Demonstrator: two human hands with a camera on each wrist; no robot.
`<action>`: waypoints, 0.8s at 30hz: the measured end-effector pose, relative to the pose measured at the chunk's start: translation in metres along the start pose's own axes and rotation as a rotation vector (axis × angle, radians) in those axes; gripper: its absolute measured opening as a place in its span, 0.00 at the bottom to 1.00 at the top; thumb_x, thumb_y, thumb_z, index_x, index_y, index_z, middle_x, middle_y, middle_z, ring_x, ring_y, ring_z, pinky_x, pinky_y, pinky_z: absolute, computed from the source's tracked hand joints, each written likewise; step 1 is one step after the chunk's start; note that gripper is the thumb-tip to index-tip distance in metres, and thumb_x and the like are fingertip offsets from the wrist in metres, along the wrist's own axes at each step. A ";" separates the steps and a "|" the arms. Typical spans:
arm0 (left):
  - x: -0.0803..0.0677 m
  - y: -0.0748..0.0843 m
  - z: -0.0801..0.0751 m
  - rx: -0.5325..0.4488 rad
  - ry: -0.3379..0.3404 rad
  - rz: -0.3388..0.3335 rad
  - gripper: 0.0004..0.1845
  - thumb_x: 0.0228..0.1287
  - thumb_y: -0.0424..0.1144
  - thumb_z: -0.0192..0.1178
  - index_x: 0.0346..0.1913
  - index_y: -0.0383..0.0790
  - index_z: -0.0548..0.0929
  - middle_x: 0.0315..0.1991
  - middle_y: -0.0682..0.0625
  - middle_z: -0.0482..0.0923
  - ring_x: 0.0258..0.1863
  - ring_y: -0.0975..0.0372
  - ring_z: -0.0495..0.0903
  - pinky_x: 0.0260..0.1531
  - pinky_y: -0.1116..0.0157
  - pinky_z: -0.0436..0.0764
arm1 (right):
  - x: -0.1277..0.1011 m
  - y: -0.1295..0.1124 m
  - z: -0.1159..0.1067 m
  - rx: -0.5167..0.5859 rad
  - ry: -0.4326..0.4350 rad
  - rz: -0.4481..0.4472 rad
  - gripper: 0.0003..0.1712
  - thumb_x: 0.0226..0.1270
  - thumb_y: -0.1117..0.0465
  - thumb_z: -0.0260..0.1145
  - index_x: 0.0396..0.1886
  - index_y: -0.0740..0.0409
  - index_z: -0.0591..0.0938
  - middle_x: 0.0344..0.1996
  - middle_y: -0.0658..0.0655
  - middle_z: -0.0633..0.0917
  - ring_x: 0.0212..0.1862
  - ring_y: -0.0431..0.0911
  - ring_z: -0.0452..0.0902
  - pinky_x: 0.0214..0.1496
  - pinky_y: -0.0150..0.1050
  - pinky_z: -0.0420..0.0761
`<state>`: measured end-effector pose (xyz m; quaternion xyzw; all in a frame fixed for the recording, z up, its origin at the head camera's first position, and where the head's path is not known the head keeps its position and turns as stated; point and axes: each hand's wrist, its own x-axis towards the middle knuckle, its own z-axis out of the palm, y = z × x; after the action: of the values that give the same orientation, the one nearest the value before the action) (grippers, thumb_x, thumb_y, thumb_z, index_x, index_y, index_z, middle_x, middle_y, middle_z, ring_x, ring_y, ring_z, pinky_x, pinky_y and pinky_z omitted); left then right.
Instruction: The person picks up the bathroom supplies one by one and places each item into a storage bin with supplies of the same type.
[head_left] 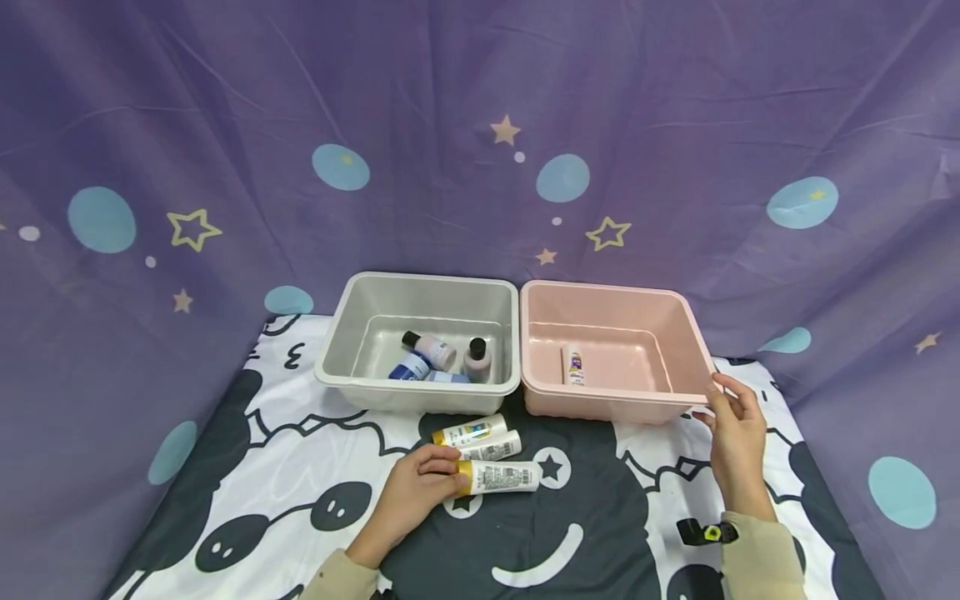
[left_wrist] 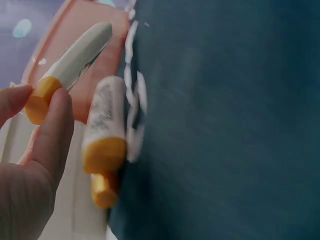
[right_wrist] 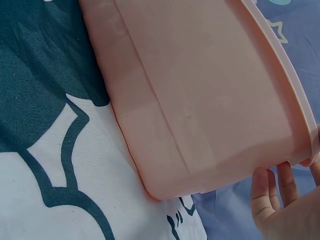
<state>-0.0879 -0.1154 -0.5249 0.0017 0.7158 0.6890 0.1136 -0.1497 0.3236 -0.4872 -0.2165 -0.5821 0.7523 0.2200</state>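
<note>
My left hand (head_left: 414, 490) pinches the yellow cap of a white squeeze tube (head_left: 508, 477) between thumb and fingers. In the left wrist view the tube (left_wrist: 82, 55) points away from the fingertips, over the cloth. Just beyond it, two more white tubes with yellow caps, a nearer tube (head_left: 491, 447) and a farther tube (head_left: 474, 430), lie side by side in front of the bins. With thumb and fingers, my right hand (head_left: 737, 442) grips the rim of the pink bin (head_left: 600, 408) at its front right corner. A small white tube (head_left: 574, 367) lies inside that bin.
A grey bin (head_left: 412, 400) stands to the left against the pink one. Several small bottles lie in it, among them a black-capped pale bottle (head_left: 477, 363) and a blue bottle (head_left: 410, 367). Behind both bins hangs a purple curtain (head_left: 450, 217). A patterned cloth (head_left: 585, 500) covers the table.
</note>
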 end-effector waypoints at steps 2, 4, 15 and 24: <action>0.001 0.007 0.004 -0.056 -0.019 -0.003 0.23 0.57 0.32 0.74 0.54 0.26 0.80 0.39 0.42 0.84 0.38 0.55 0.86 0.36 0.62 0.87 | 0.000 -0.001 0.000 -0.006 -0.002 0.005 0.16 0.71 0.65 0.67 0.57 0.60 0.81 0.47 0.57 0.79 0.40 0.44 0.81 0.35 0.33 0.83; 0.003 0.016 0.007 -0.095 -0.038 0.004 0.24 0.57 0.31 0.74 0.54 0.25 0.79 0.39 0.41 0.83 0.38 0.54 0.86 0.37 0.60 0.87 | -0.001 -0.001 0.000 -0.006 -0.002 0.011 0.16 0.71 0.65 0.66 0.57 0.59 0.80 0.47 0.57 0.79 0.40 0.44 0.81 0.36 0.33 0.83; 0.033 0.089 0.024 -0.183 -0.140 0.173 0.22 0.59 0.26 0.70 0.56 0.27 0.78 0.43 0.37 0.81 0.40 0.52 0.86 0.40 0.53 0.86 | 0.000 -0.001 0.000 -0.030 -0.002 0.005 0.17 0.72 0.63 0.66 0.58 0.59 0.80 0.48 0.57 0.78 0.41 0.44 0.81 0.35 0.33 0.83; 0.087 0.150 0.051 -0.175 -0.173 0.239 0.19 0.59 0.27 0.70 0.53 0.30 0.80 0.42 0.39 0.83 0.38 0.54 0.86 0.40 0.54 0.86 | 0.001 0.002 0.002 -0.026 0.013 -0.006 0.15 0.72 0.64 0.66 0.56 0.59 0.81 0.47 0.57 0.78 0.40 0.44 0.81 0.33 0.33 0.83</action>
<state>-0.1871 -0.0441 -0.3923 0.1361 0.6353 0.7547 0.0918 -0.1517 0.3226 -0.4887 -0.2224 -0.5910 0.7426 0.2233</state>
